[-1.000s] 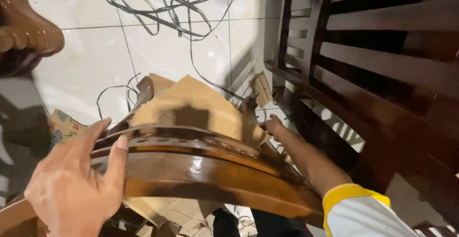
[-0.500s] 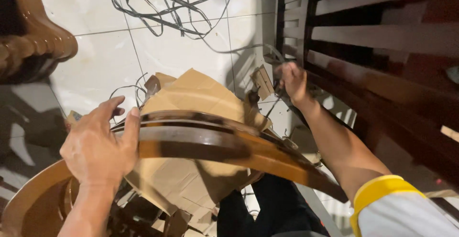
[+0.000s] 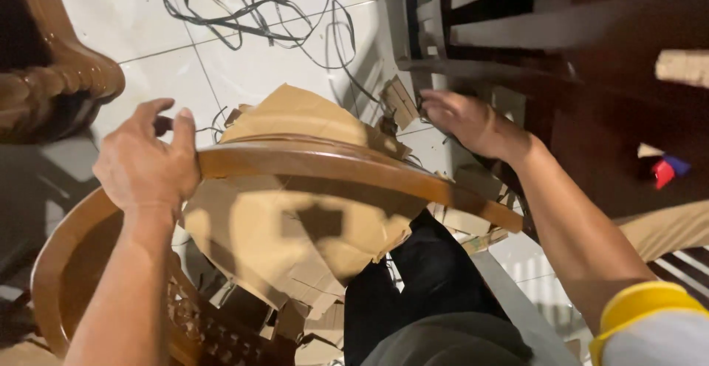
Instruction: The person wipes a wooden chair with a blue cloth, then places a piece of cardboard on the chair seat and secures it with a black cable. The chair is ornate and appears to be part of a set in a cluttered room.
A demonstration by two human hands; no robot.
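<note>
Head camera view, looking down: a curved brown wooden rail (image 3: 317, 163) is seen arching across the middle of the frame, from the lower left to the right of centre. The left hand (image 3: 144, 163) is placed on the rail at the left of the frame, with its fingers (image 3: 181, 133) curled over the top edge and closed around the wood. Torn brown cardboard (image 3: 288, 233) is spread under and behind the rail in the centre of the frame, with smaller scraps scattered toward the lower middle. The right hand (image 3: 469, 118) is stretched out at the upper right of centre, down near a small cardboard piece (image 3: 399, 101) and the edge of dark wooden slats (image 3: 509, 37) that fill the upper right. Its fingers are loosely extended and partly spread; whether anything is gripped by them cannot be told. A yellow cuff (image 3: 639, 310) is visible on that arm at the lower right. A tangle of black cables (image 3: 251, 4) is laid on the white tiled floor (image 3: 133, 19) at the top of the frame. A carved wooden furniture part (image 3: 63, 78) is seen at the upper left. Dark trousers (image 3: 436, 285) are visible at the bottom centre.
</note>
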